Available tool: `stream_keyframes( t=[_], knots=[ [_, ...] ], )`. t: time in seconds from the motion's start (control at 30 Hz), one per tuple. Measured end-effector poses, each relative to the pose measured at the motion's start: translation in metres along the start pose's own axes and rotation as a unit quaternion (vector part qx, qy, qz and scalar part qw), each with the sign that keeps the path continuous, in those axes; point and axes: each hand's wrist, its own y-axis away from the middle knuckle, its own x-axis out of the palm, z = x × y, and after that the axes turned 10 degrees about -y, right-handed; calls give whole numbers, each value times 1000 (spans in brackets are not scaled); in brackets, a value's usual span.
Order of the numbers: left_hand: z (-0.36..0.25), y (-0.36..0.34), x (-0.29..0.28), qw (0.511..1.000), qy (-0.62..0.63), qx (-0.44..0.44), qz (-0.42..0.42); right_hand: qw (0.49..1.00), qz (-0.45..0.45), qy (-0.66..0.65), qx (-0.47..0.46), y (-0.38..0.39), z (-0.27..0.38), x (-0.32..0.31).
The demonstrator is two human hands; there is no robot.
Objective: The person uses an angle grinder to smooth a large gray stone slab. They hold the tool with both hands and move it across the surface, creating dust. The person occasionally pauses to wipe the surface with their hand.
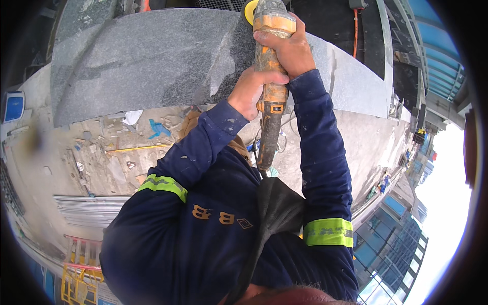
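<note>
An angle grinder (272, 96), yellow and black and coated with dust, points away from me in both hands. My right hand (292, 51) wraps round its body just behind the head. Lower on the body, my left hand (248, 91) is closed round it from the left side. A yellow disc (249, 12) shows at the left of the grinder's head, close to the far edge of a grey stone slab (152, 56). Whether the disc touches the stone is hidden. Dark patches mark the slab near the tool. From the handle's rear end runs a black cord (263, 174).
Below the slab, rubble, blue scraps (159, 128) and a yellow strip (137, 149) lie on the concrete floor. Metal lengths (91, 209) are stacked at the left, near a red and yellow ladder (81, 259). An orange-red bar (356, 33) stands beyond the slab at the right.
</note>
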Motion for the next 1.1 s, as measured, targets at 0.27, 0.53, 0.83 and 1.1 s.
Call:
stream_keyframes(
  t=[0.27, 0.53, 0.83, 1.1],
  knots=[
    [-1, -3, 2, 1000, -2, -28, 13, 999, -13, -44, 9, 3, 4, -4],
    [-5, 3, -2, 999, 19, -24, 27, 999, -24, 36, -18, -1, -2, 3],
    [-8, 3, -7, 999, 17, -21, 29, 998, -21, 53, -3, 1, 11, 7],
    [4, -4, -6, 998, 18, -34, 53, 999, -46, 2, 25, 7, 4, 0]
  ],
)
